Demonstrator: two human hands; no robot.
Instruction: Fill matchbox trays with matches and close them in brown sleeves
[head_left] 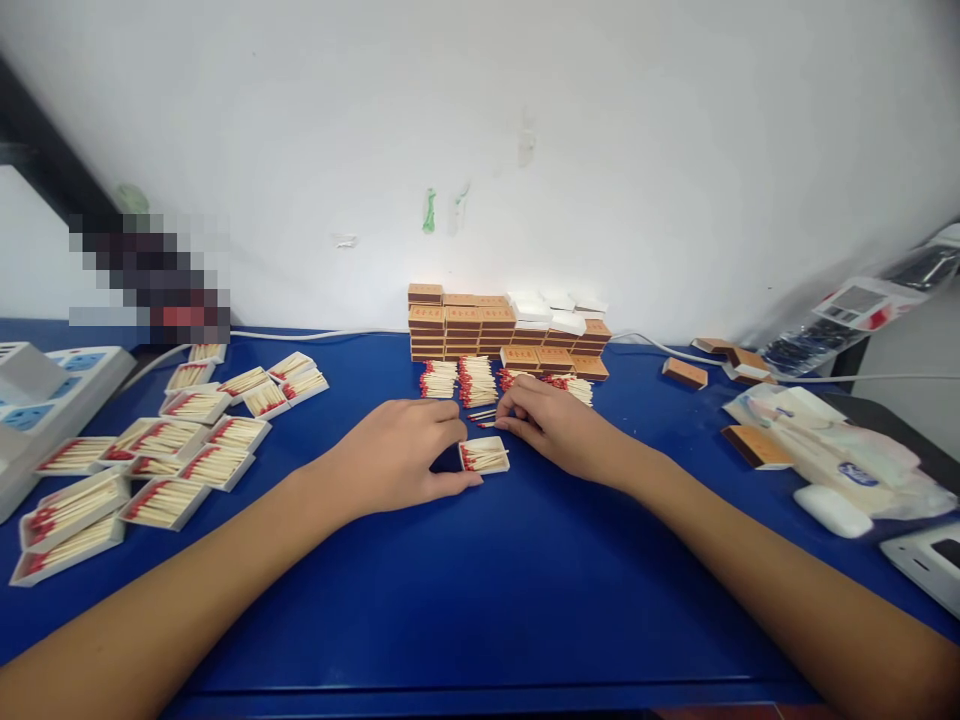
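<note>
My left hand (401, 450) rests on the blue table (480, 600), its fingers curled round the left side of a small white matchbox tray (484, 456) filled with red-tipped matches. My right hand (551, 425) lies just right of the tray, fingertips pinched on a loose match (486, 424) beside it. A few more loose matches (482, 413) lie just behind the tray. Piles of loose matches (475, 380) lie beyond both hands.
Several filled open match trays (161, 450) spread over the table's left side. Stacked brown matchbox sleeves (480, 325) and white trays stand against the wall. A power strip (45, 400) lies far left. Loose sleeves (754, 445), plastic packets (832, 445) and a white device (926, 560) lie right.
</note>
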